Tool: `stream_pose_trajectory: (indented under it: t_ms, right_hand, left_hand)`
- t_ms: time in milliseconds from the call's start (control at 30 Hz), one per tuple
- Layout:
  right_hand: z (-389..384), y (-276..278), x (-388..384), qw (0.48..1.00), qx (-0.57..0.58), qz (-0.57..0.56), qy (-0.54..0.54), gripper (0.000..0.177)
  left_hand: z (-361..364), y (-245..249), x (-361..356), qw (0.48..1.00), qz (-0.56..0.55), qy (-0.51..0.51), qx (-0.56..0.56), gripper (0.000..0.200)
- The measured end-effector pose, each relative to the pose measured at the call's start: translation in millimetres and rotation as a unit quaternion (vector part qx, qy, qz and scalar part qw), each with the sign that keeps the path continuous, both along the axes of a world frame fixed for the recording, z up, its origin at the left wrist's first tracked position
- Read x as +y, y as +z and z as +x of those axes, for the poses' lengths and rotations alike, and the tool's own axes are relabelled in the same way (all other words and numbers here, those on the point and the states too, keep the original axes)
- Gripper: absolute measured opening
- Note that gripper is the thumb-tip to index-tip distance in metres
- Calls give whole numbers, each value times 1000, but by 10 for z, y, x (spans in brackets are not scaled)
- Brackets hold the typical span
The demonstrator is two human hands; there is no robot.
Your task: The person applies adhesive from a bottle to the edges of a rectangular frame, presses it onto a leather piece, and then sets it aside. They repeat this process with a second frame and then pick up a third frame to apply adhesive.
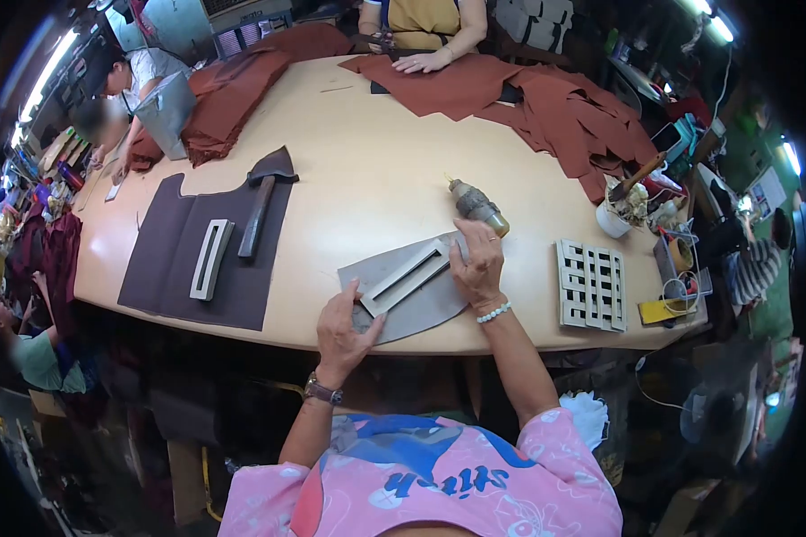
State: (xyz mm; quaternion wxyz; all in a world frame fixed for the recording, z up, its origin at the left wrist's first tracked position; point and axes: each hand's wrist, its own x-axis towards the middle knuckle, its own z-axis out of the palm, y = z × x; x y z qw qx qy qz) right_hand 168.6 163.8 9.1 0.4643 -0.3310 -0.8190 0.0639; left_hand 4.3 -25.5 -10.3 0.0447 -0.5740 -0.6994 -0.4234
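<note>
A long, pale slotted frame (409, 276) lies slantwise on a grey, curved-edged sheet (354, 270) near the table's front edge. My left hand (342, 333) grips the frame's lower-left end between thumb and fingers. At its upper-right end is my right hand (481, 268), thumb against the frame and fingers curled; the fingertips are partly hidden. Just beyond that hand lies a nozzle-tipped bottle (476, 204) with a dirty wrapping. To the left, a similar slotted frame (211, 259) and a hammer (260, 210) rest on a dark sheet (166, 259).
A pale slotted grid block (591, 285) stands right of my hands, near a white brush pot (614, 217) and a wire basket (685, 264). Reddish-brown sheets (457, 85) cover the far side, under a co-worker's hand (424, 61). Another person (148, 72) works at left.
</note>
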Motion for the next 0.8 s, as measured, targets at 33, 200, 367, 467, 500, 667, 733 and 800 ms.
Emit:
stream_pose_trajectory:
  t_ms: [33, 200, 367, 467, 500, 667, 733, 800]
  right_hand:
    - [6, 15, -23, 998, -22, 48, -22, 36]
    - [-71, 38, -129, 988, -92, 105, -68, 44]
    - [3, 19, -86, 990, -95, 99, -19, 53]
    - [6, 26, -65, 997, 10, 33, 64, 55]
    - [12, 52, -65, 996, 33, 37, 70, 56]
    - [62, 49, 1, 996, 60, 44, 44, 59]
    - [77, 46, 0, 996, 61, 45, 43, 59]
    - [84, 52, -18, 996, 59, 31, 51, 60]
  left_hand:
    - [4, 4, 3, 1000, 4, 0, -2, 68]
    - [-3, -8, 8, 1000, 7, -9, -4, 68]
    - [2, 36, 10, 1000, 2, -12, 2, 66]
    - [-6, 38, 12, 1000, 2, -17, 2, 64]
    - [-1, 50, 7, 1000, 0, -17, 2, 62]
    - [-5, 45, 15, 1000, -7, -13, 3, 58]
    - [-10, 32, 12, 1000, -9, -10, 11, 61]
    - [0, 23, -1, 1000, -15, -8, 14, 62]
